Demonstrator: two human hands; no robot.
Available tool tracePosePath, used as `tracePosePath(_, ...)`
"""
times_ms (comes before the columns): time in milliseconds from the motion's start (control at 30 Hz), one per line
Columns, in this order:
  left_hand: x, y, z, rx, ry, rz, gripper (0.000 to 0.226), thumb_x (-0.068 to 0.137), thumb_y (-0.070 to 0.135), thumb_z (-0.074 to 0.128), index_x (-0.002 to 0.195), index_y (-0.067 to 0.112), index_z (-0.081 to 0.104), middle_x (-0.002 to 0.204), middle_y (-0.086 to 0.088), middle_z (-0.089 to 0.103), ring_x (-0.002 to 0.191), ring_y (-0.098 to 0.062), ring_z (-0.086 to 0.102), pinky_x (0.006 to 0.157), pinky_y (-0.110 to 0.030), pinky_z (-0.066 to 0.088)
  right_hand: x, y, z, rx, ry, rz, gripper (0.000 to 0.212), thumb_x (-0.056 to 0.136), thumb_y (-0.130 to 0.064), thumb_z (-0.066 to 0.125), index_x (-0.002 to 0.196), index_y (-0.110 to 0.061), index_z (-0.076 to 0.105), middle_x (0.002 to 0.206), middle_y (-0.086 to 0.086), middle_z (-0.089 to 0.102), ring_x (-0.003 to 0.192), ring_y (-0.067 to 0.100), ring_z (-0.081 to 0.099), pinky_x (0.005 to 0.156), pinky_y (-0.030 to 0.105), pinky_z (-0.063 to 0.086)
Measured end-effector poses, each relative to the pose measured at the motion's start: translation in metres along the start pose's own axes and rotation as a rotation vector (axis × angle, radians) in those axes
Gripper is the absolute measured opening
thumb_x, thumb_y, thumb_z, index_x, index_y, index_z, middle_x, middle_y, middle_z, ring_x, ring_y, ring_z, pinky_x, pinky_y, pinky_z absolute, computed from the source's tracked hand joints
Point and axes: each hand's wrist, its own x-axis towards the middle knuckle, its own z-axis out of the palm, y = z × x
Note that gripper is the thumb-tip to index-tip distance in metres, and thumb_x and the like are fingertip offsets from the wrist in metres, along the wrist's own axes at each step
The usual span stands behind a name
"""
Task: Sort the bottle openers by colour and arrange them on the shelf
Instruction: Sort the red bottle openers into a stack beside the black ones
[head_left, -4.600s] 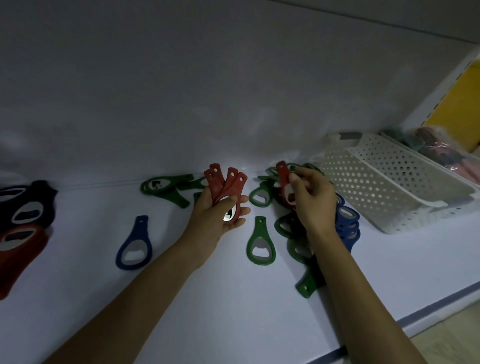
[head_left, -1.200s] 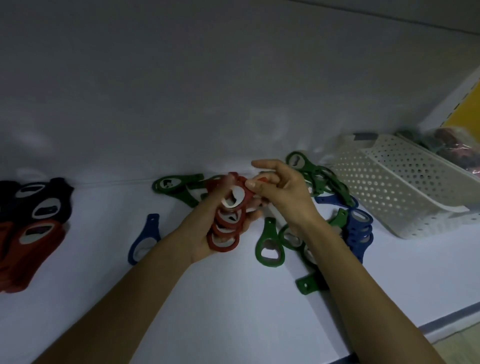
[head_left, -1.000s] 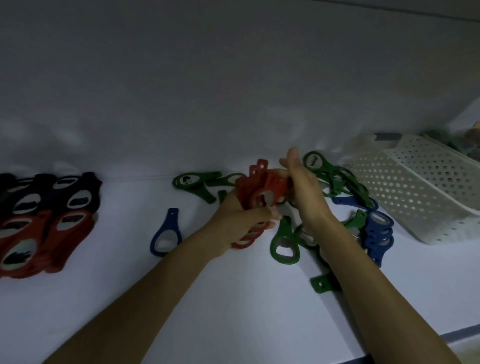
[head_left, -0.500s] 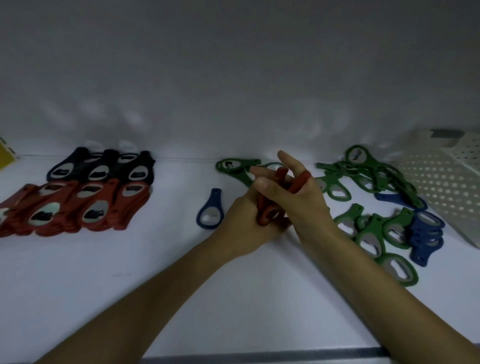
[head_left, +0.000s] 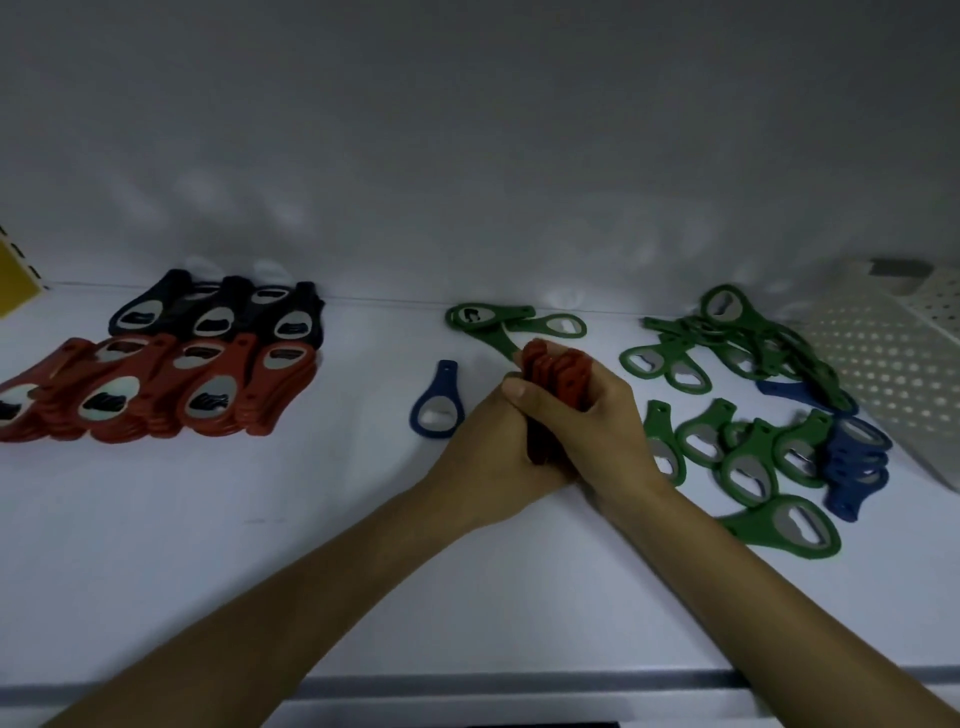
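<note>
Both hands clasp a stack of red bottle openers above the middle of the white shelf. My left hand grips the stack from the left and below, my right hand wraps it from the right. Far left lie a row of red openers and, behind it, a row of black openers. A single blue opener lies just left of my hands. Green openers are scattered to the right, a few more green openers lie behind, and a blue stack sits far right.
A white perforated basket stands at the right end of the shelf. A yellow panel shows at the far left edge. The grey back wall rises close behind, and the shelf's front lip runs along the bottom.
My view has swung left, bringing the sorted red and black rows into sight. Both hands have closed tighter around the red stack, squaring it up and lowering it toward the shelf.
</note>
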Motion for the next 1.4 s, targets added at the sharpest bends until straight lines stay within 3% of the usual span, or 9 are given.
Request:
tracePosePath(133,0.000,0.007,0.003,0.052,-0.031,0.053,0.039,0.077,0.018,0.069,0.112,0.012,0.054,0.107,-0.003,0.059,0.098,-0.012,0.055,0.084,-0.018,0.047,-0.005,-0.001,0.002,0.014,0.037,-0.026,0.013,0.079,-0.016,0.074,0.084,-0.006,0.069,0.083,0.013,0.070,0.076,0.018,0.068,0.068,0.019,0.055)
tracePosePath(233,-0.003,0.006,0.004,0.166,-0.063,0.052,0.035,0.079,0.022,0.065,0.112,0.013,0.054,0.103,-0.005,0.057,0.094,-0.021,0.055,0.084,-0.039,0.048,-0.008,-0.008,0.002,-0.001,-0.025,-0.062,0.010,0.081,-0.014,0.072,0.090,-0.017,0.072,0.087,0.002,0.073,0.077,0.002,0.068,0.067,0.010,0.050)
tracePosePath(467,-0.004,0.011,0.006,0.405,0.059,0.137,0.039,0.081,0.027,0.053,0.117,0.011,0.049,0.109,-0.006,0.051,0.100,-0.020,0.048,0.084,-0.028,0.041,-0.015,-0.014,0.007,-0.134,0.013,-0.233,0.022,0.089,-0.017,0.064,0.083,-0.038,0.063,0.090,-0.001,0.068,0.075,0.002,0.064,0.072,0.009,0.048)
tracePosePath(733,-0.004,0.006,0.019,0.594,0.073,0.106,0.048,0.085,0.036,0.046,0.127,0.013,0.040,0.114,-0.004,0.051,0.103,-0.019,0.046,0.085,-0.030,0.037,-0.012,-0.007,0.005,-0.053,0.102,-0.066,0.014,0.088,-0.019,0.065,0.084,-0.032,0.068,0.083,-0.008,0.072,0.079,0.005,0.068,0.074,0.016,0.053)
tracePosePath(833,-0.001,0.007,0.017,0.680,0.068,0.132,0.047,0.086,0.035,0.042,0.127,0.012,0.039,0.116,-0.004,0.051,0.103,-0.019,0.046,0.087,-0.030,0.037,-0.013,-0.008,0.009,0.027,0.140,0.015,0.010,0.089,-0.019,0.064,0.081,-0.016,0.069,0.087,0.009,0.071,0.088,0.025,0.067,0.083,0.038,0.056)
tracePosePath(967,-0.006,0.008,-0.007,0.486,0.032,0.177,0.054,0.083,0.041,0.053,0.127,0.012,0.039,0.109,0.001,0.055,0.092,-0.014,0.054,0.088,-0.033,0.047,-0.012,-0.022,0.016,0.296,0.166,0.147,0.021,0.087,-0.018,0.064,0.070,-0.021,0.075,0.083,0.008,0.073,0.086,0.027,0.070,0.083,0.043,0.057)
tracePosePath(1167,-0.035,0.002,-0.062,0.385,0.220,0.223,0.062,0.086,0.043,0.049,0.138,0.012,0.037,0.110,-0.002,0.063,0.087,-0.015,0.063,0.070,-0.025,0.050,-0.009,-0.044,0.060,0.553,-0.008,0.296,0.014,0.088,-0.018,0.064,0.095,-0.007,0.069,0.087,0.006,0.074,0.077,0.017,0.071,0.070,0.028,0.059)
tracePosePath(1267,-0.052,-0.008,-0.079,0.304,0.307,0.127,0.052,0.094,0.040,0.046,0.140,0.017,0.036,0.103,0.014,0.059,0.086,0.000,0.062,0.071,-0.008,0.044,-0.003,-0.047,0.088,0.563,-0.150,0.387,0.014,0.087,-0.024,0.066,0.082,-0.011,0.066,0.070,0.001,0.071,0.068,0.012,0.069,0.070,0.028,0.056)
tracePosePath(1400,-0.068,-0.030,-0.101,0.003,0.368,-0.113,0.044,0.093,0.033,0.047,0.133,0.017,0.038,0.095,0.013,0.056,0.074,0.002,0.061,0.054,-0.011,0.047,0.005,-0.042,0.104,0.351,-0.467,0.367,0.028,0.087,-0.035,0.064,0.096,-0.009,0.069,0.093,0.008,0.074,0.091,0.021,0.070,0.083,0.033,0.054)
